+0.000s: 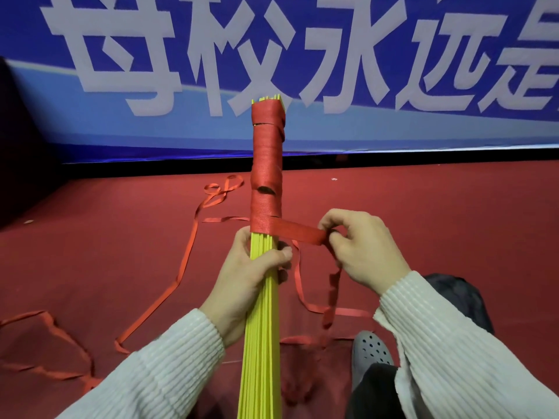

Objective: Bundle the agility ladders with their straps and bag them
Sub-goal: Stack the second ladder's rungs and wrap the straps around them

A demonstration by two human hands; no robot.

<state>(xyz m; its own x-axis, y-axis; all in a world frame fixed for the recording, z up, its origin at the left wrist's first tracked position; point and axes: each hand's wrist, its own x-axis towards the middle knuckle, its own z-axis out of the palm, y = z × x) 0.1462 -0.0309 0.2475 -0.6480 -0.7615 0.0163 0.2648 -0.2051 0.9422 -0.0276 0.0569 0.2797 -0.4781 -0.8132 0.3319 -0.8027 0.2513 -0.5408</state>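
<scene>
A stack of yellow ladder rungs (262,334) points away from me, held together as one bundle. Red strap (267,164) is wound tightly round its far half, from the tip down to just above my left hand. My left hand (252,273) grips the yellow rungs right below the wrapping. My right hand (360,246) pinches the free run of red strap (298,232), pulled out taut to the right of the bundle. More of the strap hangs down from that hand to the floor.
Loose red strap (184,261) trails in loops over the red carpet on the left and under the bundle. A blue banner (423,125) with white characters stands behind. My grey clog (373,353) and a dark bag or garment (459,300) lie at the lower right.
</scene>
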